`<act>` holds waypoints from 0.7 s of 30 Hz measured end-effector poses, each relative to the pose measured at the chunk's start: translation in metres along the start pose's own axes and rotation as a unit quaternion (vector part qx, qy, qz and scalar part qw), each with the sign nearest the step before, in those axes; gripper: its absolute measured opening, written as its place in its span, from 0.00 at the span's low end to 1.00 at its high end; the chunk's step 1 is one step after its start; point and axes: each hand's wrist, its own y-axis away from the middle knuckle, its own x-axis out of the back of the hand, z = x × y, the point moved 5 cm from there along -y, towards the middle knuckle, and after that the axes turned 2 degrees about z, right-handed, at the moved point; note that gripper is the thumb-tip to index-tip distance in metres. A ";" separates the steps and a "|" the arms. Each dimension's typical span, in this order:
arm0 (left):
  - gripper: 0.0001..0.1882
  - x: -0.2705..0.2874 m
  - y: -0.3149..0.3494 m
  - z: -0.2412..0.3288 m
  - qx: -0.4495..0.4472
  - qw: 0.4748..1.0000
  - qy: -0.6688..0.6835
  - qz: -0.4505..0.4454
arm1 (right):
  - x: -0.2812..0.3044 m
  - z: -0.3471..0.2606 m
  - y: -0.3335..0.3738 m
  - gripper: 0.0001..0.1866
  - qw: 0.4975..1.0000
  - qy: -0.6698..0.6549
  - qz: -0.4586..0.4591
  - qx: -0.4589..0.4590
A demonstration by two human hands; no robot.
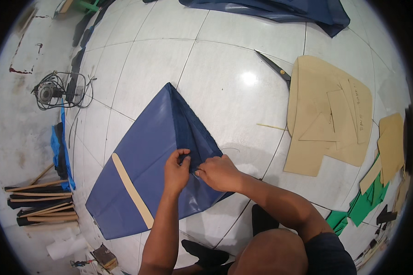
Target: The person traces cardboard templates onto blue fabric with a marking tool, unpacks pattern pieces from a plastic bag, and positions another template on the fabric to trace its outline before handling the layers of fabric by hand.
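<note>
A large blue sheet of coated fabric point(142, 137) lies folded on the tiled floor in front of me, its darker, fuzzy underside showing where an edge is turned back. My left hand point(176, 170) pinches that dark inner side, thumb and fingers curled in. Close to its right, my right hand point(219, 173) has its fingers closed on the fold; a tiny shiny spot shows at the fingertips, too small to name. Across the sheet's left part rests a narrow beige strip point(132, 190), its lower end beside my left forearm.
Brown card templates point(307, 151) lie at the right, partly over black-handled scissors point(277, 68). More blue fabric point(280, 11) is at the far edge. Green pieces point(369, 199) lie far right. At the left are a small corded device point(47, 94) and stacked rolls or strips point(43, 199).
</note>
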 end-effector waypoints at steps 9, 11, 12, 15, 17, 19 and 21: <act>0.13 -0.007 0.012 0.014 0.050 0.999 0.017 0.008 | -0.016 0.038 -0.003 0.17 0.949 -0.246 -0.087 -0.178; 0.13 -0.009 0.011 0.015 0.018 1.000 0.005 0.017 | -0.024 0.049 0.000 0.16 0.908 -0.340 -0.100 -0.224; 0.12 -0.009 0.010 0.017 -0.014 1.000 -0.007 0.025 | -0.027 0.051 0.000 0.16 0.908 -0.340 -0.100 -0.225; 0.11 -0.004 0.009 0.018 -0.012 0.995 -0.093 0.042 | -0.028 0.052 0.005 0.15 0.914 -0.350 -0.043 -0.198; 0.12 -0.004 0.008 0.010 -0.031 0.995 -0.078 0.058 | -0.013 0.043 0.011 0.13 0.974 -0.167 0.024 -0.149; 0.12 -0.003 0.007 0.010 -0.052 0.994 -0.062 0.070 | -0.006 0.042 0.011 0.10 0.979 -0.126 0.051 -0.149; 0.12 -0.002 0.005 0.011 -0.017 0.997 -0.065 0.039 | 0.003 0.045 0.010 0.09 0.982 -0.085 0.078 -0.151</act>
